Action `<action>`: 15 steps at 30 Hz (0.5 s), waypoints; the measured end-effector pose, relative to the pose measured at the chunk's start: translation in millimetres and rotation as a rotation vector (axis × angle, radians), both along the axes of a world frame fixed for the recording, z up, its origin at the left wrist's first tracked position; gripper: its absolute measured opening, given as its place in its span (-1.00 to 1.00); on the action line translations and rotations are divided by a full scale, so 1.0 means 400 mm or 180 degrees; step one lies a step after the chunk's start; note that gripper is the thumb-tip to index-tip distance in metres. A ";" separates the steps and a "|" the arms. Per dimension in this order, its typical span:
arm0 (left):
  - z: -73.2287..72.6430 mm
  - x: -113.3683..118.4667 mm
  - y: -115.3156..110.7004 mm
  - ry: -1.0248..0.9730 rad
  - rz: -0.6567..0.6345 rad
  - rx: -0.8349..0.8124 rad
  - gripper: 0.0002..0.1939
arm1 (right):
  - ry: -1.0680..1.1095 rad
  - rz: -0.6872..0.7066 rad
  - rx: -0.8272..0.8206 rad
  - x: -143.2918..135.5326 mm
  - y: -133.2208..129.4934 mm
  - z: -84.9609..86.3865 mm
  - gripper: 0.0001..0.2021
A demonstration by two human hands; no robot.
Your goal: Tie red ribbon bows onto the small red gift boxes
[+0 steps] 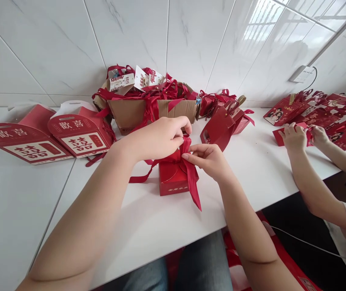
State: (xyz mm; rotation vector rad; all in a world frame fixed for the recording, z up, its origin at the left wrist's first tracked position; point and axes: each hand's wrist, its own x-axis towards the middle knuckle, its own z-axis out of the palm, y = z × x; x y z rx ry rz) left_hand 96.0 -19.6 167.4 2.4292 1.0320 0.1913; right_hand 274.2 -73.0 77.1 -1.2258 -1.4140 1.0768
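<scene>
A small red gift box [173, 182] with gold lettering on its front stands on the white table right before me. Red ribbon [193, 184] wraps over its top, one tail trailing to the left and another hanging down the front right corner. My left hand [163, 135] reaches over the top of the box, thumb and fingers pinching the ribbon above it. On the right side, my right hand [206, 159] pinches the same ribbon between thumb and fingertips. The knot itself is partly hidden behind my fingers.
Behind the box sits a cardboard carton [127, 115] full of red ribbons and printed tags [122, 82]. Two large red boxes [33, 147] stand left. Red gift bags [218, 125] are at right of the carton. Farther right, a co-worker's hands [294, 137] handle a red box among several others.
</scene>
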 end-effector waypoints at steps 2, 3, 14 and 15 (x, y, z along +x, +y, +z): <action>-0.001 0.000 0.001 -0.0025 -0.0020 0.0002 -0.62 | -0.0044 -0.0011 0.0025 -0.006 0.000 -0.001 -0.71; -0.002 0.000 0.001 -0.0038 -0.0018 0.0019 -0.61 | -0.0059 -0.0037 0.0047 -0.009 -0.001 0.000 -0.72; 0.006 -0.007 0.004 -0.0056 0.0002 -0.0227 -0.43 | -0.0375 -0.0384 0.0705 -0.029 0.010 -0.018 -0.89; 0.006 -0.006 0.003 -0.0083 0.0068 -0.0203 -0.40 | -0.0388 -0.0390 0.0736 -0.030 0.011 -0.018 -0.89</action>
